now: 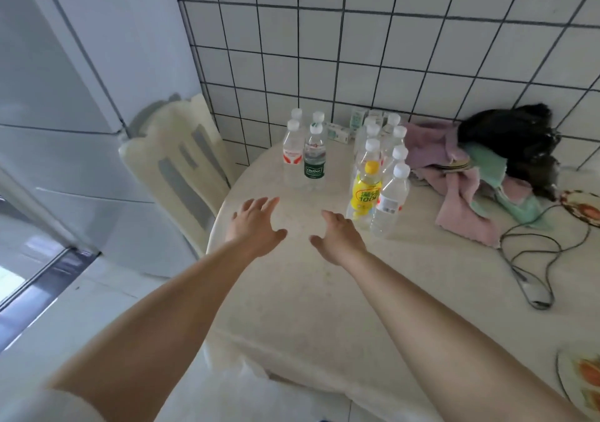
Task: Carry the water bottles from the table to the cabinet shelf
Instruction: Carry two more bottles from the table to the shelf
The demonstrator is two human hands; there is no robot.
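Observation:
Several clear water bottles with white caps stand upright on a round white table (308, 291). A left group holds a red-labelled bottle (292, 155) and a green-labelled bottle (315, 158). A right cluster includes a yellow-labelled bottle (365, 191) and a clear bottle (389, 201) nearest me. My left hand (256, 223) hovers over the table below the left group, fingers spread and empty. My right hand (339, 235) hovers just left of the yellow-labelled bottle, also spread, touching nothing.
A cream chair (181, 165) stands left of the table against a white fridge (65, 129). Pink and green cloths (464, 194) and a black bundle (516, 136) lie at the right. A cable and mouse (535, 295) lie beside them. Small boxes (341, 132) sit by the tiled wall.

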